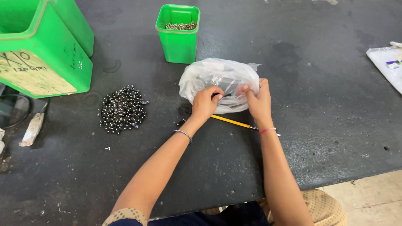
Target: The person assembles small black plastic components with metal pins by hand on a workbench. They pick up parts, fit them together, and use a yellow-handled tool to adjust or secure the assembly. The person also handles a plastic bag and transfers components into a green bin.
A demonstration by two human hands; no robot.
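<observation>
Near the centre of the frame, both hands are gripping a crumpled clear plastic bag (218, 81) with dark contents, lying on the black bench (326, 109). The left hand (205, 102) is pinching the bag's near edge with fingers curled tight; the right hand (257, 100) is clutching its right side. A yellow pencil (231, 121) is lying just below. A heap of small black beads (122, 109) is sitting to the left, a small green tub (178, 33) above, large green bins (42, 46) upper left

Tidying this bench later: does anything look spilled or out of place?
Small dark parts lie in a loose heap on the table, outside the green tub. A pencil lies half under the bag.
</observation>
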